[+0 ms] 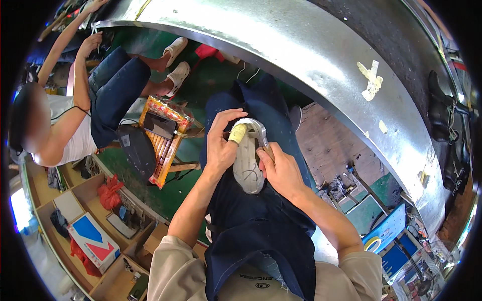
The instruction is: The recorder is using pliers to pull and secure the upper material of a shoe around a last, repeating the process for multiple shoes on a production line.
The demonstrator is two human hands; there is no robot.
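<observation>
Grey-white shoe point(247, 168) lies in your lap on dark blue cloth point(256, 220). Your left hand point(222, 146) grasps its far end, the thumb bound in yellow wrapping point(238, 133) and pressed on top; your right hand point(283, 171), at the shoe's right side, curls around the handle of a hooked metal tool point(263, 138). Beyond curves a shiny metal table point(281, 37); to the left, a person point(78, 134) sits beside a stool point(161, 151)
</observation>
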